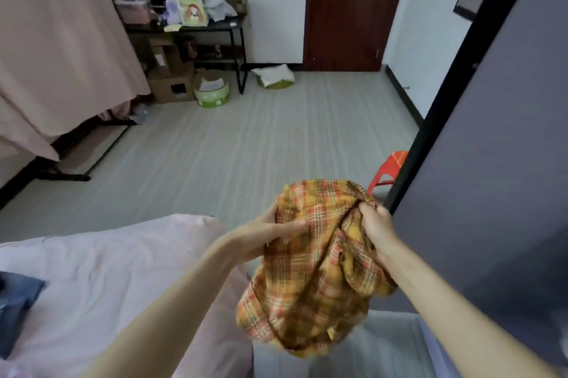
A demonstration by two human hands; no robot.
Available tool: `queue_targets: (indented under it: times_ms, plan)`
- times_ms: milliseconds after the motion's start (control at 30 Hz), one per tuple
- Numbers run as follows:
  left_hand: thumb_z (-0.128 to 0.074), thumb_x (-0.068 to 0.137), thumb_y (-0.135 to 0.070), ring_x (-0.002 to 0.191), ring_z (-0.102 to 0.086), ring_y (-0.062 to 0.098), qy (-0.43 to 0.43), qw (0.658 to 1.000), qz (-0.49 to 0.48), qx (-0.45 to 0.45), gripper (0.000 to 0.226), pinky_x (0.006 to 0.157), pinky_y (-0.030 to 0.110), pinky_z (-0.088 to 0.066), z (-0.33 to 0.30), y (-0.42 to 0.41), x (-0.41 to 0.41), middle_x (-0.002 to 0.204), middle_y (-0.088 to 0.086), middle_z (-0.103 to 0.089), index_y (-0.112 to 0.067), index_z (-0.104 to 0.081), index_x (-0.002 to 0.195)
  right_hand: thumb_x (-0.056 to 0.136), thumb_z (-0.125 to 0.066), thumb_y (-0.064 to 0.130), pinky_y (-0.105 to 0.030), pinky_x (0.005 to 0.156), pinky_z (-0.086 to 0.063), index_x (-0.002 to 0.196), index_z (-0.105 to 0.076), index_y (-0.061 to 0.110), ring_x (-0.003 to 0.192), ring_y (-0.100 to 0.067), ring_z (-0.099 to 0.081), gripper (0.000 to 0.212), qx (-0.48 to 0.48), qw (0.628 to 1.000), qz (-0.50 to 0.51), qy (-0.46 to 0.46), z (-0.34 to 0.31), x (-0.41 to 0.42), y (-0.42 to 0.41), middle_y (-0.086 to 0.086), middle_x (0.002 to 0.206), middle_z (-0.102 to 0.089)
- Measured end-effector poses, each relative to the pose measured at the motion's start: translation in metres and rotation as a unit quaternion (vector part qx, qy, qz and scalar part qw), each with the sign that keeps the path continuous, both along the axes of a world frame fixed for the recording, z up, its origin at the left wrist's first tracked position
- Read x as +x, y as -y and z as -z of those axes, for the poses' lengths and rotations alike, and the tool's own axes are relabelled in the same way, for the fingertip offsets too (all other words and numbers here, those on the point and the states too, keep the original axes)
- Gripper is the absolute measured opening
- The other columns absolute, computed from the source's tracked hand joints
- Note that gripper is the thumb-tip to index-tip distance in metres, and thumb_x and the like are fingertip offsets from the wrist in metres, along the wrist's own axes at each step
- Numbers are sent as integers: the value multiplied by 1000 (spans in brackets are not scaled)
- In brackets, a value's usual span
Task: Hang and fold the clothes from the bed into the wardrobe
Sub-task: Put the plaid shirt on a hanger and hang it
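Holding bunched orange-and-yellow plaid woven shirt [316,270] in mid-air between pink-sheeted bed [123,279] and dark grey wardrobe panel [498,162]: right hand [376,228] gripped gathered fabric at top, fingers curled; left hand [270,234] supported side, fingers fairly straight against cloth. Shirt soft, crumpled, neither hung nor folded. Dark blue denim garment [15,300] lay on bed, untouched. Task judged early, most work left.

A person holds a bunched yellow-and-orange plaid shirt [316,270] above the corner of a pink-sheeted bed [101,279], the right hand [376,228] gripping its upper folds, the left hand [267,234] steadying its side. A dark wardrobe panel [491,147] stands alongside; a dark garment [15,304] lies on the bed.
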State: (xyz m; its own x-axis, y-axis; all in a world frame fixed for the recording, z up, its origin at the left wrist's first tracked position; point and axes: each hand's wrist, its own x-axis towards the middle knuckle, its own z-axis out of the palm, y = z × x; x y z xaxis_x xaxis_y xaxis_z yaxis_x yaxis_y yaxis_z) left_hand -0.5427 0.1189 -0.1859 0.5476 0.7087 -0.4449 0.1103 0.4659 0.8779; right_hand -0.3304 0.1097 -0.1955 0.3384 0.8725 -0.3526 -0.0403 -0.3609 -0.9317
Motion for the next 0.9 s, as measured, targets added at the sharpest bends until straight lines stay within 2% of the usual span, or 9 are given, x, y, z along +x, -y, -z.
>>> queue_targets:
  times_ms: [133,300,433,500,567,633,767,833,900]
  plan:
    - [-80,62,-57,118,-50,11,-65,998,27,-1,114,96,28,-44,14,-2,19,143,-8,-39,-33,-11,149,94,-46,11,-34,67,-51,107,-60,-3,81,-28,-61,23,-62,992,89,-60,-2,24,-4,-15,88,-63]
    - [-69,86,-30,95,-69,21,-117,990,79,-4,43,88,36,-55,14,-16,46,104,7,-72,-3,-59,118,95,-52,17,-41,83,-51,122,-50,0,100,-30,-60,31,-42,985,115,-119,-13,53,6,-20,120,-59]
    - [-54,95,-16,70,-70,21,-66,990,49,-119,19,59,31,-56,3,-24,86,76,9,-73,-1,-58,105,89,-61,36,-32,112,-30,151,-7,23,137,-12,-33,83,-30,990,-54,125,-16,66,53,0,153,-26]
    - [-48,98,-15,69,-67,23,-44,983,32,-175,15,60,34,-55,-2,-23,106,71,11,-71,-3,-58,99,81,-63,49,-10,100,-37,146,-19,35,126,11,-36,80,13,987,-146,69,-22,71,81,7,153,-25]
    - [-40,100,-13,71,-62,24,-30,976,16,-213,22,66,37,-52,-6,-20,128,73,13,-69,-2,-58,93,66,-66,66,-14,97,-42,141,-26,41,125,11,-38,88,20,973,-228,-22,-29,76,107,14,147,-32]
    - [-36,101,-11,77,-58,27,-19,969,0,-245,27,78,40,-49,-8,-14,145,83,15,-64,2,-58,91,65,-72,62,-20,105,-38,143,-19,41,132,8,-32,97,1,959,-284,5,-31,79,119,22,143,-29]
    - [-41,99,-9,76,-57,29,-13,955,4,-296,27,92,43,-43,-12,-7,173,83,17,-61,9,-56,85,91,-59,11,-21,94,-47,130,-44,26,115,-10,-55,44,27,964,-134,230,-13,82,122,3,124,-56]
    - [-43,98,-8,71,-60,29,3,957,13,-291,27,87,43,-45,-19,-6,179,74,18,-64,9,-57,84,94,-51,8,-36,95,-47,115,-57,13,105,-19,-60,22,24,958,-39,284,-6,88,122,-4,109,-65]
    - [-45,99,-17,63,-65,27,24,960,34,-277,28,77,41,-49,-27,-7,179,69,17,-67,5,-58,87,96,-49,10,-29,90,-49,106,-58,17,99,-15,-62,16,29,957,-4,288,-9,94,121,3,99,-66]
